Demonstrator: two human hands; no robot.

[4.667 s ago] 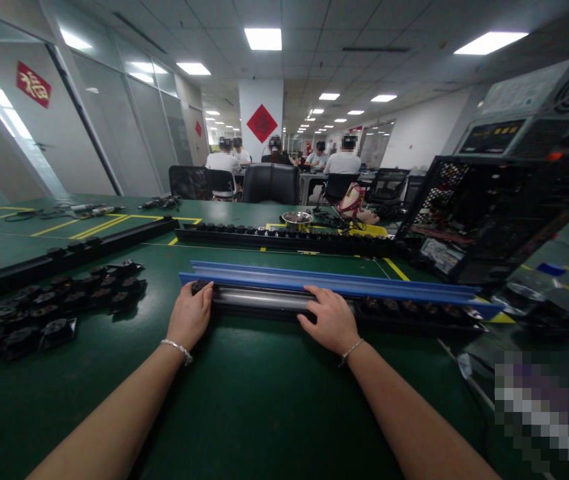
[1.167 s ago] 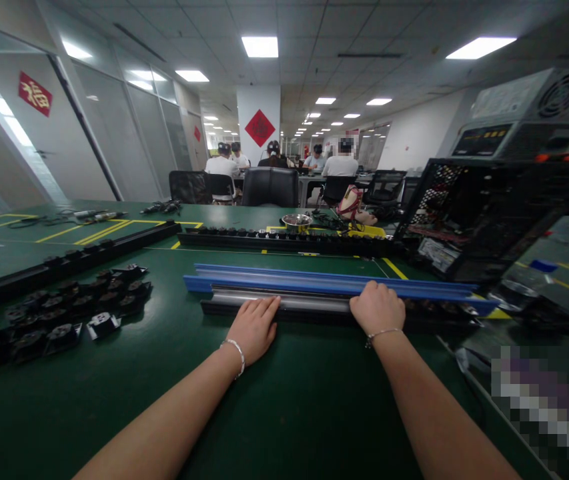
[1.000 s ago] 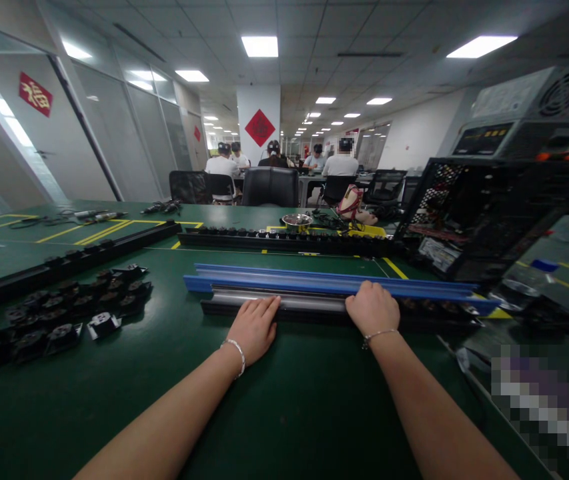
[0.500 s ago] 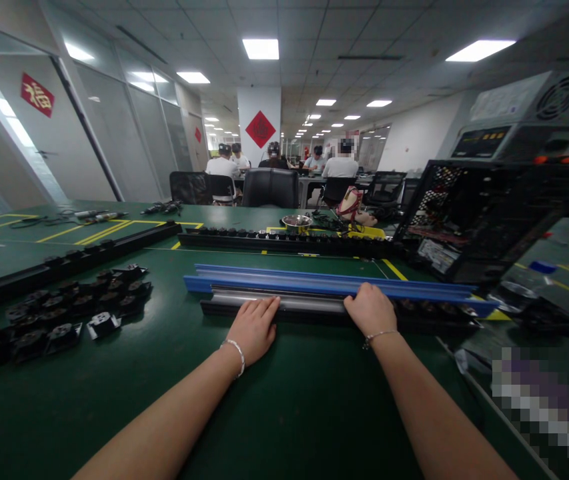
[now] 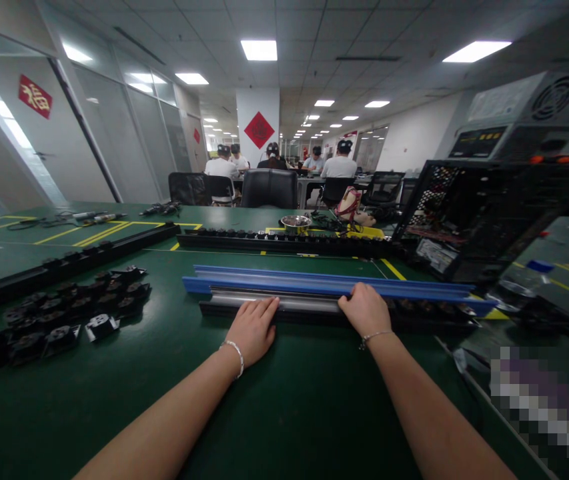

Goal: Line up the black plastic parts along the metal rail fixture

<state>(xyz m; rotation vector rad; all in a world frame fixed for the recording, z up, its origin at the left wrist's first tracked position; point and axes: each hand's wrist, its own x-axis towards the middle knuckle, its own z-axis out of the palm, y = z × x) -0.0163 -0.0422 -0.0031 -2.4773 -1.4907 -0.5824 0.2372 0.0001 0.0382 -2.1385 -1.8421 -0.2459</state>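
A black channel-shaped rail (image 5: 314, 320) lies across the table in front of me. Its trough is bare at the left, while several small black socket-like modules (image 5: 427, 308) sit in its right part. My left hand (image 5: 253, 330) holds the rail's near wall, fingers over the top and thumb on the front side. Farther right, my right hand (image 5: 367, 312) is closed at the trough, beside the row of modules. Whatever is under its curled fingers is hidden. Just behind the black rail runs a longer blue strip (image 5: 284, 277).
Loose black modules (image 5: 69, 303) are heaped on the left, beside another long black rail (image 5: 54, 265). Farther back lie a filled rail (image 5: 284, 241) and a metal bowl (image 5: 295, 221). An opened computer case (image 5: 489, 213) stands at right. Several people sit beyond the table.
My right hand has slid slightly left along the rail. The left hand and the rail hold their place.
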